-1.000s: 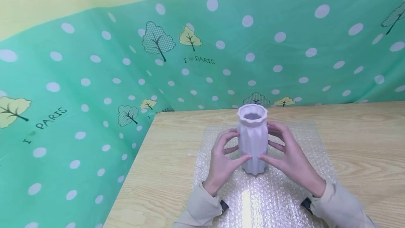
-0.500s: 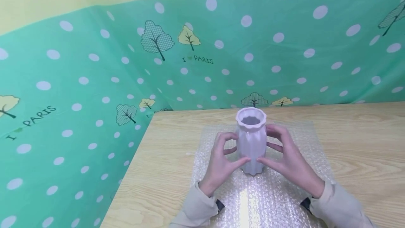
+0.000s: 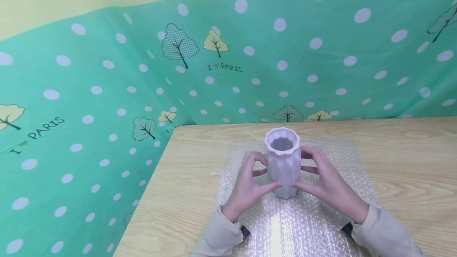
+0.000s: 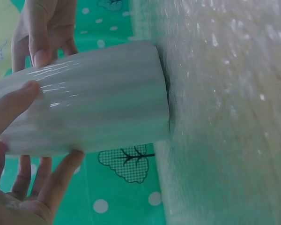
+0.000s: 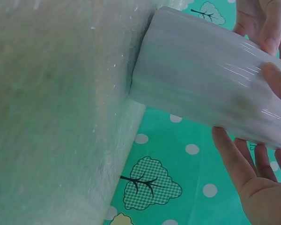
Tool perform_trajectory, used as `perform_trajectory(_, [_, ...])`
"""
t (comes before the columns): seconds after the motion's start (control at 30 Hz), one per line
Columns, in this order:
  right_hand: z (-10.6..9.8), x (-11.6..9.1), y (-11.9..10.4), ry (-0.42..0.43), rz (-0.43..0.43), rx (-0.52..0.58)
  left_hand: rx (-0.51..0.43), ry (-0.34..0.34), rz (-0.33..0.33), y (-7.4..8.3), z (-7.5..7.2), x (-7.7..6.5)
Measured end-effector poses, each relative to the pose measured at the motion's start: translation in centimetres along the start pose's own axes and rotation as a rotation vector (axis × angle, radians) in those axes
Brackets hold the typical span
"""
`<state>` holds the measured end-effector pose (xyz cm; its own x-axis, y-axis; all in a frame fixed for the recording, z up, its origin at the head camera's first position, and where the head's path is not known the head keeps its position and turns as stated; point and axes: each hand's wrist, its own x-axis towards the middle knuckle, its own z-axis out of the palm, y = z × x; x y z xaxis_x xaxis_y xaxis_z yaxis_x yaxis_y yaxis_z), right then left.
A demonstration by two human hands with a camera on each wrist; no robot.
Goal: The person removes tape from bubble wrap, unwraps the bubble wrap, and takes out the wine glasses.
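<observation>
A pale lilac-white vase (image 3: 283,169) with a scalloped rim and fluted sides stands on a sheet of bubble wrap (image 3: 250,225), its mouth leaning toward me. My left hand (image 3: 248,181) holds its left side, thumb on the near face and fingers round the side. On the right side my right hand (image 3: 328,181) holds it the same way. Both thumbs press the lower front, a small gap between them. In the left wrist view the vase's base (image 4: 161,89) meets the bubble wrap; whether all of it touches, I cannot tell. The far fingertips are partly hidden behind the vase.
The bubble wrap lies on a wood-grain table (image 3: 185,193). Behind and left of the table hangs a green curtain (image 3: 107,130) with white dots and printed trees. Dark straps (image 3: 244,232) show at both sleeve cuffs.
The vase's rim has tipped down toward me, showing more of its inside, while its base stays in about the same place. Both hands have lowered slightly with it, keeping their hold.
</observation>
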<state>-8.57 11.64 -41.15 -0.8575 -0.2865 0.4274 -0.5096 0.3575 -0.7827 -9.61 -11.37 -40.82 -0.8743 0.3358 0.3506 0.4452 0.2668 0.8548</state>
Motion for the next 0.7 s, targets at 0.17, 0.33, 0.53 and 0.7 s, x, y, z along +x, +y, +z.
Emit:
perform_trajectory(0.17, [-0.04, -0.06, -0.06, -0.009, -0.002, 0.002, -0.004, -0.010, -0.002, -0.01, -0.13, -0.06])
perform_trajectory(0.33, [-0.05, -0.12, -0.14, -0.016, -0.016, 0.005, 0.010, -0.019, 0.006, 0.03, -0.31, -0.08])
perform_trajectory(0.53, [-0.03, -0.08, -0.15, -0.019, -0.020, -0.001, 0.050, -0.023, 0.025, 0.09, -0.58, -0.10])
perform_trajectory(0.7, [-0.03, -0.06, -0.15, -0.025, -0.038, -0.012, 0.070, -0.027, 0.031, 0.10, -0.84, -0.11])
